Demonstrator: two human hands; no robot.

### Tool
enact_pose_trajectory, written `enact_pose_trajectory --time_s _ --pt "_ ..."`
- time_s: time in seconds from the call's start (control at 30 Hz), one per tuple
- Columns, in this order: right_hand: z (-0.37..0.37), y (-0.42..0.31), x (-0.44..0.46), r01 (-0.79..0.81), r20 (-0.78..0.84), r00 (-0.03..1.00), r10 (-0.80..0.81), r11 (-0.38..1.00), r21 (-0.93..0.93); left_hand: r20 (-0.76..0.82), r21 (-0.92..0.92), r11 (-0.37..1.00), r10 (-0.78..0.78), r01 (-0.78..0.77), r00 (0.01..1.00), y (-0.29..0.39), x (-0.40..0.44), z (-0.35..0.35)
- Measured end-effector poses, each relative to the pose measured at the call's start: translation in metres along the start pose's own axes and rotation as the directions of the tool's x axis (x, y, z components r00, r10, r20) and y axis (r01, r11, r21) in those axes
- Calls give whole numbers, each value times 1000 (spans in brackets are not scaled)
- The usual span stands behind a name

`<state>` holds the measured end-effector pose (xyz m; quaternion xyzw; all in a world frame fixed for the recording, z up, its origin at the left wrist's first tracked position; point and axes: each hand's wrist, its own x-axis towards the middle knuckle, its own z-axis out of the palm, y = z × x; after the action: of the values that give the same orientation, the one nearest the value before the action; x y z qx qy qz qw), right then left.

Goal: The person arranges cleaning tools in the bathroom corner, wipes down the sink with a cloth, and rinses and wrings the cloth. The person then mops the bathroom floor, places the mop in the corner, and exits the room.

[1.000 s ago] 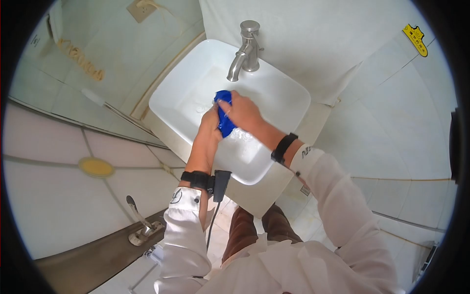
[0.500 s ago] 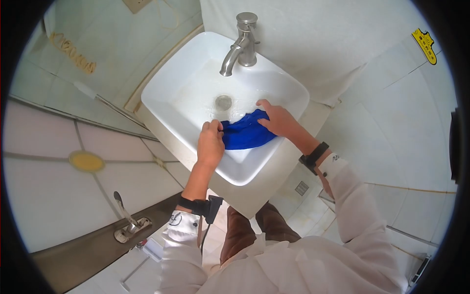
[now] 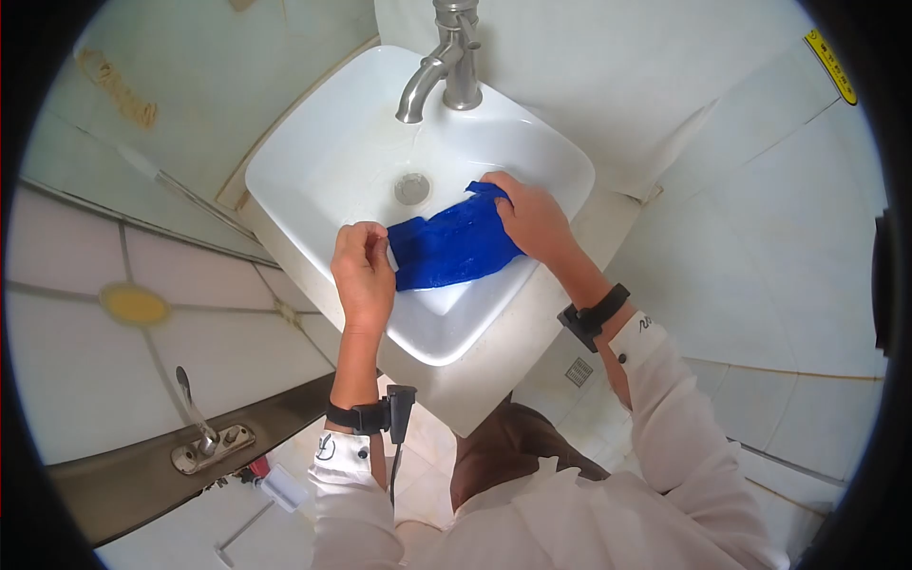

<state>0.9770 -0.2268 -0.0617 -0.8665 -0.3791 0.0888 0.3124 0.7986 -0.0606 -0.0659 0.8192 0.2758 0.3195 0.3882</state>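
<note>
A wet-looking blue cloth (image 3: 451,249) is stretched between my two hands over the near part of the white sink (image 3: 299,157). At its left end my left hand (image 3: 363,271) pinches the edge between thumb and fingers. My right hand (image 3: 534,220) grips the right end, its thumb on top and a small fold of cloth sticking out past the fingers. Beyond the cloth lies the round drain (image 3: 412,189). The metal faucet (image 3: 442,71) rises at the sink's far corner, with a thin trickle of water below its spout.
The sink stands on a pale countertop (image 3: 446,394). To the left, a door handle (image 3: 204,432) sits on a brown frame beside a tiled panel (image 3: 85,380). A floor drain (image 3: 579,371) shows below on the right. A yellow sticker (image 3: 832,66) is on the right wall.
My hands have moved apart, the left one leftward, and the blue cloth is spread wider and flatter between them. The whole view has shifted slightly.
</note>
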Motion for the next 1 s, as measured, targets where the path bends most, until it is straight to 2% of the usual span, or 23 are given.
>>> enact_pose_trajectory --time_s 0.03,0.27,0.37,0.47,0.57,0.77,1.0 --pt "2 -1 -1 -7 -14 1000 7 1000 -20 -5 -3 1000 22 -22 1000 0 2 0" --pt "0 1 1 5 -53 999 -7 999 -42 177 73 993 -105 93 979 9 2 0" --pt "0 1 2 -20 -15 1000 19 998 -54 168 64 994 -94 84 981 5 1 1" --pt "-1 -1 1 -19 -20 1000 18 997 -79 164 93 996 -23 8 986 2 1 2" --pt "-3 -4 -1 -15 -37 999 14 999 -30 182 31 995 -101 97 978 8 1 1" --pt "-2 -3 0 7 -35 999 -10 998 -69 250 34 989 -150 146 956 8 1 -1" --pt "-1 -2 -1 -29 -21 999 27 995 -96 260 70 994 -105 90 960 7 1 0"
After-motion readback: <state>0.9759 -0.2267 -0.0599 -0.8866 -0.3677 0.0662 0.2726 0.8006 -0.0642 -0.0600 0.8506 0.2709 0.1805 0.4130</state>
